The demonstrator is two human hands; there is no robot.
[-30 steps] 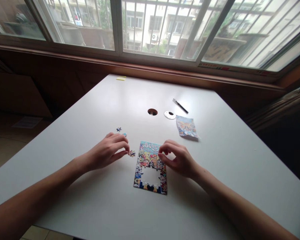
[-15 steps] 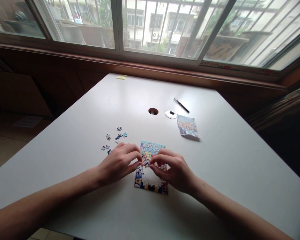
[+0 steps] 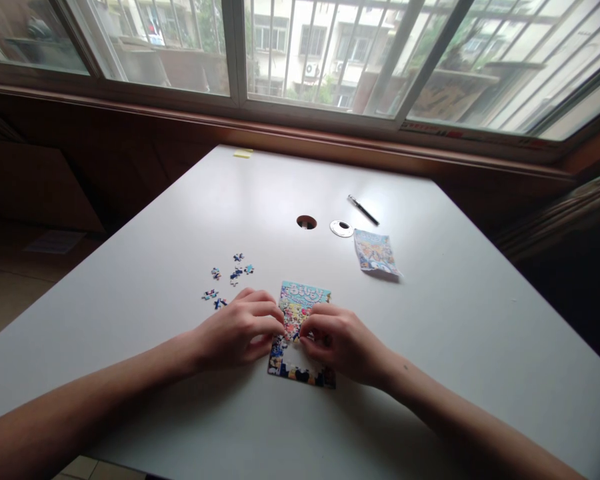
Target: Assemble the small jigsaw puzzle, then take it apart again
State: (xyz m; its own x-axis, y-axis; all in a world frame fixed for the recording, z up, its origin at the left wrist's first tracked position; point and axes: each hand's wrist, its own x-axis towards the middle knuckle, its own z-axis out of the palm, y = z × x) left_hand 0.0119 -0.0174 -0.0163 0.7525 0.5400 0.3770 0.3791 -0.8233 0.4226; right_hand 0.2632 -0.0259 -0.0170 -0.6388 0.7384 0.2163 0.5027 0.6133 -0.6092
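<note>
A small jigsaw puzzle (image 3: 305,293) in a frame lies flat on the white table, its upper part filled with a colourful picture and a pale gap showing lower down. My left hand (image 3: 245,327) is closed at the puzzle's left edge, fingertips bent onto it and the thumb tucked below. Over the puzzle's right side, my right hand (image 3: 343,343) pinches a small puzzle piece (image 3: 296,338) at the top of the gap; the fingers partly hide it. Several loose puzzle pieces (image 3: 236,273) lie beyond my left hand.
On the white table (image 3: 445,320) are a crumpled printed sheet (image 3: 377,253), a round metal cover (image 3: 341,229), a cable hole (image 3: 307,223) and a black pen (image 3: 363,210). A yellow slip (image 3: 243,153) sits at the far edge, below the barred window (image 3: 320,53).
My right thumb and fingertips have drawn closer together and moved slightly down toward the gap. My left fingers have curled more at the puzzle's left edge. The loose pieces have stayed put.
</note>
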